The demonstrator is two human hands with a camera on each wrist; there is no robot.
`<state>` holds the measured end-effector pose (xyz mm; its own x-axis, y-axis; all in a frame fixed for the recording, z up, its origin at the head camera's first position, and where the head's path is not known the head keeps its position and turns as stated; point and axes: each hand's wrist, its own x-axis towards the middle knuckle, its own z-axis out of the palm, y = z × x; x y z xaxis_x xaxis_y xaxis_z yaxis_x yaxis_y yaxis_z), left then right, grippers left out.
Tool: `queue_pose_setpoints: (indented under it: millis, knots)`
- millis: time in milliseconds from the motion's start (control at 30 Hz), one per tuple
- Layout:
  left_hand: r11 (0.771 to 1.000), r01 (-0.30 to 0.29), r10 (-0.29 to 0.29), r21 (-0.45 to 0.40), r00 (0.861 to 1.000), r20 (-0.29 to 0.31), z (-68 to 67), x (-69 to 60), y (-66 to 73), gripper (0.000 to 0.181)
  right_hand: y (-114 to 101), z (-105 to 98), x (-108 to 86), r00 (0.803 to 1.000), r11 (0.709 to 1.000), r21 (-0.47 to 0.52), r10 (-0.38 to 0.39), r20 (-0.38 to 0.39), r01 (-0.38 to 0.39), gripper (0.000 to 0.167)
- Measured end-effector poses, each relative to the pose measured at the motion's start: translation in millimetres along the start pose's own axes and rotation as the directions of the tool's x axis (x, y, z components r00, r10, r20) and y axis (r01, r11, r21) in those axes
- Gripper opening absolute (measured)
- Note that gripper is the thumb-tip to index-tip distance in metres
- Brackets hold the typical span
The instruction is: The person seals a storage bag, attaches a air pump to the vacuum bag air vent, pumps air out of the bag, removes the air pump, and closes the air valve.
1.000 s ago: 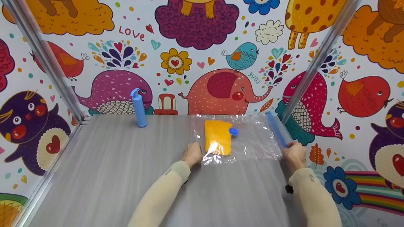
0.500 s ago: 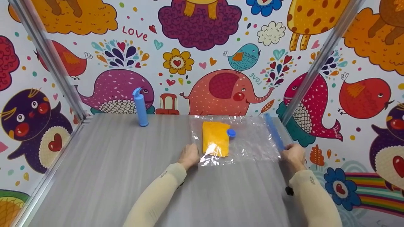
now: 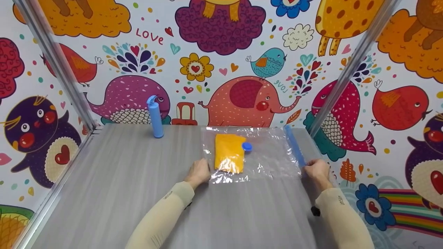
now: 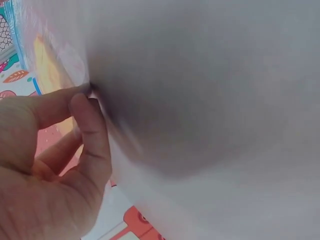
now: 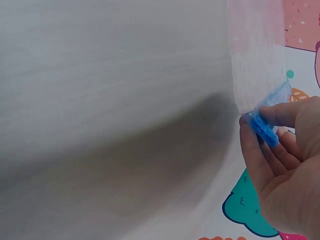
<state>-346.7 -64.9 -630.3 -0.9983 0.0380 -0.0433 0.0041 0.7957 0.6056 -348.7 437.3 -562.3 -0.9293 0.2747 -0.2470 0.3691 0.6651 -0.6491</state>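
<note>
Pinching the bag at near left in left hand and its seal at near right in right hand, ideally under even, gentle tension.

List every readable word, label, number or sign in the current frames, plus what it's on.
"LOVe": red lettering, upper left of the back wall.
"LOVE", mirrored: small green lettering, same wall, right of centre.
Too small to read: dark print on the cuffs of the left sleeve and right sleeve.
No legible text on the clear bag, its yellow contents or the blue cylinder; no numbers anywhere.
</note>
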Motion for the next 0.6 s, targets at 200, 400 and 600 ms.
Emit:
queue_pose_setpoints:
  millis: [200,400,600]
  knots:
    - [1.0,0.011,-0.011,0.022,1.0,-0.017,4.8,8.8,-29.0,0.009,-2.4,10.9,-2.9,1.0,1.0,0.027,-0.003,0.026,0.003,0.031]
    - [0.999,0.044,-0.044,0.032,0.999,0.004,-6.4,2.5,-43.9,0.014,-4.3,21.5,-5.0,0.997,0.999,0.022,-0.048,0.057,0.046,0.025]
    - [0.998,0.067,-0.067,0.002,0.997,0.042,-33.8,-17.9,-41.1,0.022,-9.6,29.9,-7.3,0.995,0.996,0.005,-0.089,0.049,0.089,0.022]
